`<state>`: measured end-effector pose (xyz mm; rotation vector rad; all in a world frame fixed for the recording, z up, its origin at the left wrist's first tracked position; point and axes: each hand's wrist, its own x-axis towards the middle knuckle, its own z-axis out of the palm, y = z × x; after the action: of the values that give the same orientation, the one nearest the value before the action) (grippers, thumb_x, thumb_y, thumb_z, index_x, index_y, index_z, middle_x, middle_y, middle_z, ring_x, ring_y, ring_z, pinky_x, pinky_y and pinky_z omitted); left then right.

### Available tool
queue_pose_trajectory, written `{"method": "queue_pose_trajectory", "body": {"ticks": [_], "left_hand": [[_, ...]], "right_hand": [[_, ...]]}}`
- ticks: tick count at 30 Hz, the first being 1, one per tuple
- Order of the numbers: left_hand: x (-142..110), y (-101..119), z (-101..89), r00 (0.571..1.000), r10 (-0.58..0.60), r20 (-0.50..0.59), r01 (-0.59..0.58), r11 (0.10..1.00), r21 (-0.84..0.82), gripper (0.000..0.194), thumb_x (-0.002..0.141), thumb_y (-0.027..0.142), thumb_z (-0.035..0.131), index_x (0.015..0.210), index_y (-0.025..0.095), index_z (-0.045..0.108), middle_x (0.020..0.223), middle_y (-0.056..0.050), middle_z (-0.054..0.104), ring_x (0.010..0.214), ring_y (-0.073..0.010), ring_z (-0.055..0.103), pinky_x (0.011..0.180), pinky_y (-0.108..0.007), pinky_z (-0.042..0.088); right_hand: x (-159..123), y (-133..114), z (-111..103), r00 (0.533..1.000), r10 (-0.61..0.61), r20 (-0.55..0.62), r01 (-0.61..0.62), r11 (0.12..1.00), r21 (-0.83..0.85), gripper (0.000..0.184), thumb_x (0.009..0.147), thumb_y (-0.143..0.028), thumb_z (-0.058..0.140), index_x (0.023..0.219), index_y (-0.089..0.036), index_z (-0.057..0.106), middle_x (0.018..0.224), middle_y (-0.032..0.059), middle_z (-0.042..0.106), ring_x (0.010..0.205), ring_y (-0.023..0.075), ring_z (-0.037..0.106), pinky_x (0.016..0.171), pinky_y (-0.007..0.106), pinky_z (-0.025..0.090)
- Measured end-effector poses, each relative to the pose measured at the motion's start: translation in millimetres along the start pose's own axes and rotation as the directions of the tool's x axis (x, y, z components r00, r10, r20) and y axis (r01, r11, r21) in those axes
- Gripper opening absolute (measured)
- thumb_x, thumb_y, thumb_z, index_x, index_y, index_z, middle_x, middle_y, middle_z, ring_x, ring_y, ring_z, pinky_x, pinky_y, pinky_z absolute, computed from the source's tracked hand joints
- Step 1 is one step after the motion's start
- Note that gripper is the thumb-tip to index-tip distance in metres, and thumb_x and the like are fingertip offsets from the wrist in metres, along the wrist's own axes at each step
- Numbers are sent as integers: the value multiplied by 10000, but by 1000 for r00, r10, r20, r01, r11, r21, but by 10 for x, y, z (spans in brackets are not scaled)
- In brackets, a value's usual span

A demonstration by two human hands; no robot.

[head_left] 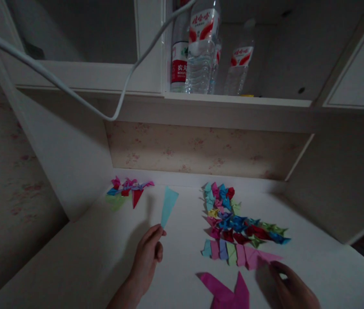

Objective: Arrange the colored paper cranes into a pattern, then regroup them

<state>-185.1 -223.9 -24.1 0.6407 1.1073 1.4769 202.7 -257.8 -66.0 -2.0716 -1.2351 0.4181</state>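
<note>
My left hand (146, 253) pinches the narrow lower end of a light blue folded paper wedge (169, 204), held up above the white desk. My right hand (293, 285) is closed at the right end of a row of folded papers, thumb and finger curled together at the edge of a pink pointed folded paper (255, 256). Other flat pieces (222, 249) in that row are blue, purple, green and pink. Below them lies a larger magenta folded paper (228, 294) with two points, cut off by the frame's bottom edge.
Many small colourful origami pieces (233, 223) lie in rows behind the flat ones. Another origami cluster (126, 189) sits at the back left. Water bottles (201, 64) stand on the shelf above. A white cable (81, 103) hangs across the upper left.
</note>
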Motion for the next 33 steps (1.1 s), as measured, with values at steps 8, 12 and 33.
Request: {"method": "queue_pose_trajectory", "body": {"ticks": [8, 12, 33], "left_hand": [[-159, -269, 40, 971, -121, 204, 94, 986, 141, 368, 701, 484, 696, 906, 189, 617, 890, -43, 677, 385, -41, 466, 347, -189, 316], [-224, -407, 49, 922, -165, 349, 69, 960, 271, 418, 673, 566, 697, 818, 180, 632, 727, -31, 666, 365, -79, 496, 349, -210, 356], [-330, -496, 116, 807, -275, 523, -73, 832, 550, 579, 699, 726, 555, 762, 154, 618, 659, 15, 549, 431, -58, 428, 411, -194, 298]], "right_hand": [[-658, -1111, 301, 905, -320, 282, 219, 916, 336, 427, 799, -568, 512, 951, -194, 653, 844, 53, 687, 620, 169, 585, 612, 274, 462], [-945, -1574, 462, 783, -330, 527, -47, 813, 580, 415, 829, -566, 531, 996, -190, 591, 805, 7, 624, 553, 111, 525, 490, 214, 405], [-303, -494, -255, 884, -130, 450, -100, 886, 453, 404, 818, -562, 541, 851, -169, 629, 488, -46, 511, 440, 115, 494, 436, 222, 387]]}}
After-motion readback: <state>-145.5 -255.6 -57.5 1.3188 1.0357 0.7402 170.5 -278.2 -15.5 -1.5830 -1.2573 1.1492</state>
